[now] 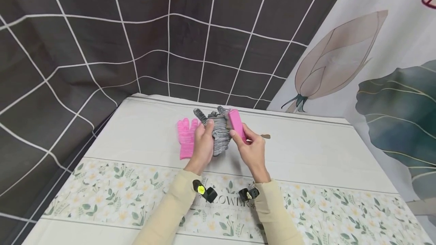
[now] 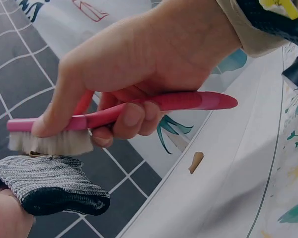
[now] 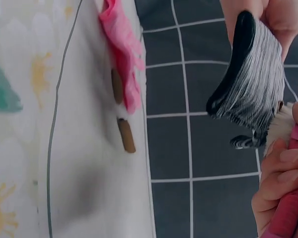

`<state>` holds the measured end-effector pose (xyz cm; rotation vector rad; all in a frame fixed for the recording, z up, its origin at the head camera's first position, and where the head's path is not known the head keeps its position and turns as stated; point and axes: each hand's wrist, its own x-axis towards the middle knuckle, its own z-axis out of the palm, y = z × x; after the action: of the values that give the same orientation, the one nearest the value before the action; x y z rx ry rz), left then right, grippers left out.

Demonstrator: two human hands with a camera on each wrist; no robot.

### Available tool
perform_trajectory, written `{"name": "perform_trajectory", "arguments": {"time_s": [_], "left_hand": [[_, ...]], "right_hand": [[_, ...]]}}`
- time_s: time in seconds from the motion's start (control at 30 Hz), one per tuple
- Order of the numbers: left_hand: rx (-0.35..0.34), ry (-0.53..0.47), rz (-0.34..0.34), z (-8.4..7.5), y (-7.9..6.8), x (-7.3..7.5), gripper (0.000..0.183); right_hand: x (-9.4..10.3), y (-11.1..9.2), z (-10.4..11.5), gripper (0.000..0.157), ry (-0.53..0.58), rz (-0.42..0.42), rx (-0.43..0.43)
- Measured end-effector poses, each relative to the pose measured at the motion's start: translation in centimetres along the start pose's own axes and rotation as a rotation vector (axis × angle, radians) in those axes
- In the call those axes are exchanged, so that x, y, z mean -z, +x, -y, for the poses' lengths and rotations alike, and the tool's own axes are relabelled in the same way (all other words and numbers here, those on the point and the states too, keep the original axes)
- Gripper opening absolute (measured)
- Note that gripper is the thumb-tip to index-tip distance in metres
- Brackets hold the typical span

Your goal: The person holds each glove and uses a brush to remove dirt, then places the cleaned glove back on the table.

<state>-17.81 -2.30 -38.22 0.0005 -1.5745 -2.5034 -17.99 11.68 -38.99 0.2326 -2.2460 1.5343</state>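
Raised over the table, my left hand (image 1: 203, 143) grips a grey-and-black knit glove (image 1: 221, 137), thumb on top of the knit. My right hand (image 1: 253, 152) holds a pink brush (image 1: 236, 124) by its handle, fingers curled round it. In the left wrist view the pale bristles (image 2: 52, 143) meet the glove's upper side, and the right thumb presses the back of the brush head. The glove's dark cuff opening (image 3: 232, 64) shows in the right wrist view. A pink knit glove (image 1: 186, 144) lies flat beside my left hand, partly hidden by it.
A white cloth with a flowered band (image 1: 136, 196) covers the table. Small brown marks (image 1: 265, 136) show on it to the right of my right hand. A dark curtain with white grid lines (image 1: 190, 37) hangs behind, and a leaf-printed white curtain (image 1: 330, 63) hangs at the right.
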Motion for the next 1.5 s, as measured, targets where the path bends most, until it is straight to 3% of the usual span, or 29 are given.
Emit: {"name": "perform_trajectory", "arguments": {"time_s": [0.2, 0.4, 0.5, 0.7, 0.97, 1.1, 1.3, 1.5], "left_hand": [[0.024, -0.075, -0.015, 0.3, 0.0, 0.1, 0.036], [0.005, 0.109, -0.007, 0.2, -0.1, -0.1, 0.037], [0.006, 0.16, 0.017, 0.3, -0.2, -0.2, 0.036], [0.059, 0.009, 0.069, 0.6, -0.1, -0.3, 0.039], [0.142, -0.129, -0.038, 0.0, 0.6, 0.3, 0.038], [0.172, -0.207, -0.092, -0.5, 1.1, 0.7, 0.035], [0.176, -0.118, -0.08, -1.9, 1.0, 0.8, 0.036], [0.232, -0.045, -0.077, -0.8, 0.6, 0.3, 0.041]], "right_hand": [[0.8, 0.3, -0.2, 0.046, -0.02, 0.022, -0.056], [0.8, 0.2, 1.1, 0.042, 0.116, -0.013, -0.008], [0.1, -0.3, 1.7, 0.043, 0.093, 0.024, 0.056], [-0.9, -1.0, 1.6, 0.042, -0.037, 0.046, 0.123], [-1.2, -0.9, 0.9, 0.039, -0.056, 0.039, 0.139], [-0.7, -0.5, 0.3, 0.038, -0.053, 0.013, 0.081], [0.7, 0.3, -0.5, 0.044, -0.042, 0.043, -0.108], [1.0, 0.5, 0.3, 0.049, 0.006, 0.027, -0.107]]}}
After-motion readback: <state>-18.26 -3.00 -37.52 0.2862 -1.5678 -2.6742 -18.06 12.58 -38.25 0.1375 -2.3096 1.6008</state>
